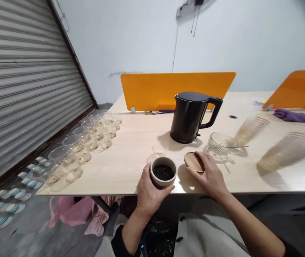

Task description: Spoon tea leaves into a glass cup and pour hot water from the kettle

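My left hand (149, 191) is wrapped round a small grey jar (163, 172) at the table's front edge; dark loose leaves fill the jar. My right hand (210, 174) grips a round wooden lid (193, 161), held tilted just right of the jar with its edge near the tabletop. A small clear glass cup (159, 148) stands right behind the jar. A black electric kettle (190, 116) stands further back, its handle to the right.
Several clear cups (89, 144) with pale liquid line the table's left edge. A ribbed glass cup (219, 143) with a spoon sits right of the kettle. Stacked plastic cups (287, 151) lie at right. Orange dividers (168, 89) and a purple cloth (294, 115) stand behind.
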The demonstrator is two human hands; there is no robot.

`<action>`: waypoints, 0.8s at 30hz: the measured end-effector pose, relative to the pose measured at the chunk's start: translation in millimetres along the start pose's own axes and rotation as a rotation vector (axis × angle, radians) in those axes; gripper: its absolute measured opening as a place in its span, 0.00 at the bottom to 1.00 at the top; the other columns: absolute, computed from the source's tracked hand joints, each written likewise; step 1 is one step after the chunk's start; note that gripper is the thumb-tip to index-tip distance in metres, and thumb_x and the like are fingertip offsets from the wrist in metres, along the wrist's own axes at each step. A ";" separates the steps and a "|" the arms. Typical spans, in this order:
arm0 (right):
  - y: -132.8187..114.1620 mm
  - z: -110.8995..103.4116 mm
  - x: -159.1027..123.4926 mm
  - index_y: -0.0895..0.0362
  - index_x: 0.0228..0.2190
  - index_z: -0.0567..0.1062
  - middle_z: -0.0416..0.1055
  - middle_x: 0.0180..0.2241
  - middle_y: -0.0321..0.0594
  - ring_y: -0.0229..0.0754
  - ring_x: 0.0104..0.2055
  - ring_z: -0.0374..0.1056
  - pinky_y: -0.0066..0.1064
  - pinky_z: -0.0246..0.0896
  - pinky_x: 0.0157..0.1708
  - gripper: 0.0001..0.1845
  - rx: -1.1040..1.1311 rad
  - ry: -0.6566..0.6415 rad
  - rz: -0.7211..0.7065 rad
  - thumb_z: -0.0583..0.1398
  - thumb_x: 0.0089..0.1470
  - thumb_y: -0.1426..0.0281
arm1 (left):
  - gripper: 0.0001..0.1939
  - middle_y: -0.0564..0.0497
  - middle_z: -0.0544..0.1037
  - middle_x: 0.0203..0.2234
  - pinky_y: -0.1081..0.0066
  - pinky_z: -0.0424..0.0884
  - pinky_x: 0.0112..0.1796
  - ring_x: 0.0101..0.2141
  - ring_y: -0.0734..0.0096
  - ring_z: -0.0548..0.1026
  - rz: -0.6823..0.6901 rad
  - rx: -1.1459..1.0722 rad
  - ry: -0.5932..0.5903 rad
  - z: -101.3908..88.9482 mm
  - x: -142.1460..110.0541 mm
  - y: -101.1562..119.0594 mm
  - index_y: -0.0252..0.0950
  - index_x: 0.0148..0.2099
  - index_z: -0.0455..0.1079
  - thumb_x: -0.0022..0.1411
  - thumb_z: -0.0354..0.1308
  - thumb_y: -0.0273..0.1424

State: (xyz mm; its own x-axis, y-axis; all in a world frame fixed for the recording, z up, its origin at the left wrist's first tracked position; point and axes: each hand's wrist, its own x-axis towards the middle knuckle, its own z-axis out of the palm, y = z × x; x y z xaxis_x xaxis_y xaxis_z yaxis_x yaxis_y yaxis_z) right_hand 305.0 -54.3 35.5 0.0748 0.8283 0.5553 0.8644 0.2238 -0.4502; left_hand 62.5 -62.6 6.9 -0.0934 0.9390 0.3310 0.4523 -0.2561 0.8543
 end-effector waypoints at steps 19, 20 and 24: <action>69.5 -61.5 -13.4 0.52 0.50 0.71 0.75 0.35 0.38 0.46 0.34 0.75 0.41 0.74 0.39 0.30 0.366 0.411 0.485 0.68 0.52 0.49 | 0.46 0.43 0.79 0.51 0.54 0.76 0.51 0.51 0.49 0.79 0.010 0.059 0.005 -0.1 -3.1 -5.4 0.40 0.64 0.60 0.45 0.75 0.41; 71.7 -63.1 -10.4 0.52 0.49 0.70 0.75 0.34 0.37 0.45 0.33 0.75 0.40 0.74 0.38 0.31 0.388 0.427 0.499 0.68 0.51 0.49 | 0.46 0.44 0.79 0.51 0.54 0.76 0.51 0.51 0.49 0.79 0.015 0.056 0.005 -0.2 -3.2 -5.3 0.40 0.64 0.60 0.45 0.75 0.40; 76.9 -61.0 -5.2 0.52 0.47 0.71 0.75 0.33 0.37 0.45 0.30 0.74 0.40 0.74 0.35 0.30 0.377 0.423 0.539 0.69 0.49 0.49 | 0.46 0.44 0.78 0.51 0.55 0.76 0.52 0.52 0.51 0.78 0.031 0.035 0.005 -0.1 -2.9 -5.3 0.40 0.64 0.59 0.45 0.75 0.40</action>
State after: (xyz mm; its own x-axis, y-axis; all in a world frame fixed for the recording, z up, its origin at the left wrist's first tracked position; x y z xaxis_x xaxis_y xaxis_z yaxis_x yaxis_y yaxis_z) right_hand 401.5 -72.7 40.6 0.6851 0.6230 0.3775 0.4331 0.0684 -0.8988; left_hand 60.2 -64.0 1.5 -0.0828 0.9295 0.3594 0.4860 -0.2772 0.8288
